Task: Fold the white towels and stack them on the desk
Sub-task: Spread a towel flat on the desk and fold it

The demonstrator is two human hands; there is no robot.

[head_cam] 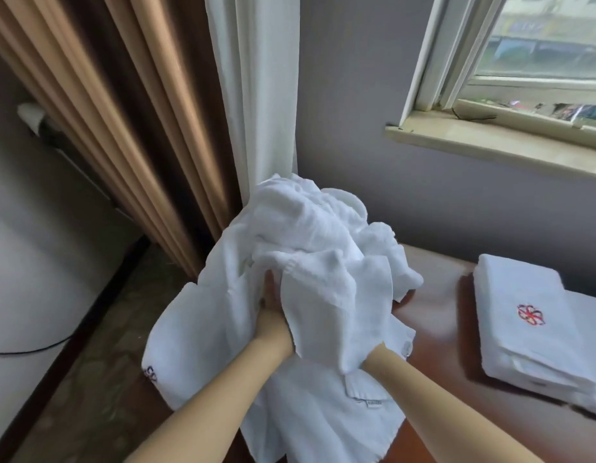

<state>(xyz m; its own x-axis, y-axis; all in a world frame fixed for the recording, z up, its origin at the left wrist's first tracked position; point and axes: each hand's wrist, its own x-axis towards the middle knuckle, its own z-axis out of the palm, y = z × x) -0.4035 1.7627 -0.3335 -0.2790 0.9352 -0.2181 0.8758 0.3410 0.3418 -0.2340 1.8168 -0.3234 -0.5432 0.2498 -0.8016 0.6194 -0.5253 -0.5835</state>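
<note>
Both forearms reach into crumpled white towels (300,262) beside folded stack (530,325).

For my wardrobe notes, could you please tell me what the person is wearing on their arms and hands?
Nothing that shows. Both forearms are bare, with no sleeve, watch or bracelet in view. The left hand has no glove or ring on the part showing. The right hand is hidden inside the towel, so it cannot be judged.

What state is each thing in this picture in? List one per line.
Loose towel: crumpled, unfolded, held up.
Folded towels: stacked on the desk.
Left hand: gripping the loose towel.
Right hand: hidden in the towel.
Curtain: drawn aside.
Window: cannot tell if shut.
</note>
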